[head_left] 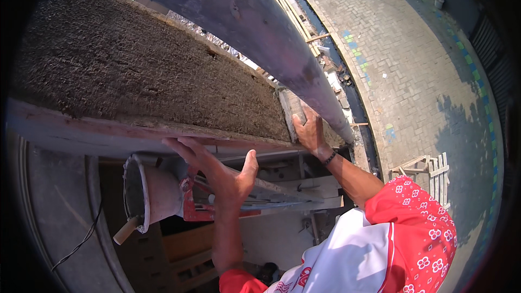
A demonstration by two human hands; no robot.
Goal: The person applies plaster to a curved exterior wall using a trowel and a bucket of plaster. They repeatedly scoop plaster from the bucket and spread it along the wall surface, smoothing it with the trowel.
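Observation:
A rough, wet-looking layer of mortar (157,76) covers a long ledge running across the upper left. My left hand (220,173) is open, its thumb raised and its fingertips against the board edge (244,144) along the ledge's near side. At the ledge's right end my right hand (312,130), with a dark bracelet on the wrist, is closed round a pale, mortar-smeared piece (293,107) like a short wooden block. A thick grey pipe (260,27) slants over the ledge, just beyond my right fingers, some of which it partly hides.
Below the ledge hangs a mortar-crusted bucket (163,192) with a stick handle (126,231), beside a red metal frame (198,209). A dark cable (89,233) lies at the left. Far below are a paved street (412,76), a narrow gutter (347,76) and a wooden rack (438,179).

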